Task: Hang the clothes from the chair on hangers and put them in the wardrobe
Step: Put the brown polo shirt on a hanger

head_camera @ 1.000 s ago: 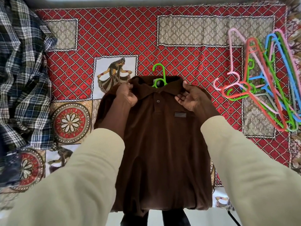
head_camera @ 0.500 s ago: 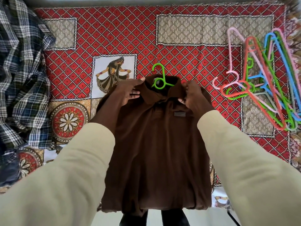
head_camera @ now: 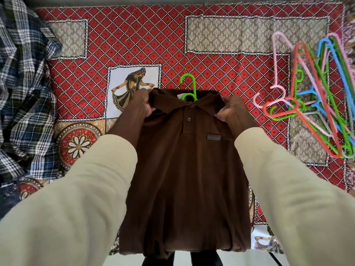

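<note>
A brown polo shirt (head_camera: pixel 184 169) lies front-up on the patterned bedspread (head_camera: pixel 153 45), its hem hanging over the near edge. A green hanger (head_camera: pixel 189 87) sits inside it; only the hook sticks out above the collar. My left hand (head_camera: pixel 143 104) grips the left end of the collar. My right hand (head_camera: pixel 231 109) grips the right end of the collar. Both collar tips are pulled outward and flat.
A heap of plaid shirts (head_camera: pixel 25 93) covers the left side of the bed. A pile of several coloured plastic hangers (head_camera: pixel 315 96) lies at the right. Dark trouser legs and white floor show at the bottom edge.
Both hands slid outward along the collar and closed on its ends, spreading it flat. The shirt front is smoother and its placket button now shows.
</note>
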